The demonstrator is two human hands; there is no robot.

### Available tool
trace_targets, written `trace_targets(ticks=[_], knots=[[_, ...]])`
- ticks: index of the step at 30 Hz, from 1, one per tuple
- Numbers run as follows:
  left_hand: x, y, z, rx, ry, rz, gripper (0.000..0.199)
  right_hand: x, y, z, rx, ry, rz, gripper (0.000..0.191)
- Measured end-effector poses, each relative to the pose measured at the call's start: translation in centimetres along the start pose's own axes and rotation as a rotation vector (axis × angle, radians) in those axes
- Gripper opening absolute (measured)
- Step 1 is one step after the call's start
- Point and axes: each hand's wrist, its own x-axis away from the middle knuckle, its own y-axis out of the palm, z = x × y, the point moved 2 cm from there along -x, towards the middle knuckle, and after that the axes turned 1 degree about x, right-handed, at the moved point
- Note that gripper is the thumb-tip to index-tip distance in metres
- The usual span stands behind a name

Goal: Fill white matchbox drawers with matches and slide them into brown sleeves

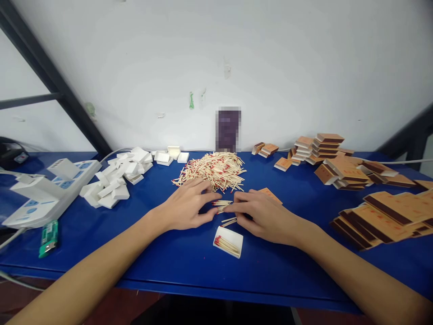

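My left hand [187, 205] and my right hand [262, 214] meet at the middle of the blue table [189, 271], fingertips pinching a small bundle of matches [221, 205] between them. Two loose matches [229, 221] lie just below. A big pile of red-tipped matches [216, 170] sits right behind my hands. An open white matchbox tray [228, 242] holding a few matches lies near the front edge. An orange matchbox sleeve [269, 194] lies behind my right hand.
Empty white trays [117, 180] are heaped at the left, beside a white power strip [50, 192] and a green lighter [48, 238]. Orange sleeves are stacked at back right [321, 146] and spread flat at the right [385, 216]. The wall is close behind.
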Motion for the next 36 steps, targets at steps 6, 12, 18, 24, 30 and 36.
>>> trace_targets(ticks=[6, 12, 18, 24, 30, 36], knots=[[-0.2, 0.5, 0.1, -0.085, -0.037, 0.01, 0.043, -0.4, 0.5, 0.6, 0.009, 0.14, 0.132, 0.027], [-0.5, 0.6, 0.5, -0.082, -0.043, -0.027, 0.025, -1.2, 0.8, 1.1, -0.007, 0.15, 0.091, 0.024], [-0.8, 0.6, 0.9, -0.066, -0.054, -0.051, 0.019, -1.9, 1.2, 1.1, -0.042, 0.074, 0.096, 0.015], [-1.2, 0.6, 1.3, -0.056, -0.085, -0.08, 0.015, -2.0, 1.8, 1.0, -0.103, 0.037, 0.106, 0.016], [-1.1, 0.8, 1.1, -0.07, -0.092, -0.097, 0.015, -2.2, 2.0, 0.8, -0.122, 0.057, 0.14, 0.016], [-0.9, 0.6, 0.8, -0.028, -0.069, -0.068, 0.014, -2.4, 1.2, 0.5, -0.174, 0.111, 0.199, 0.012]])
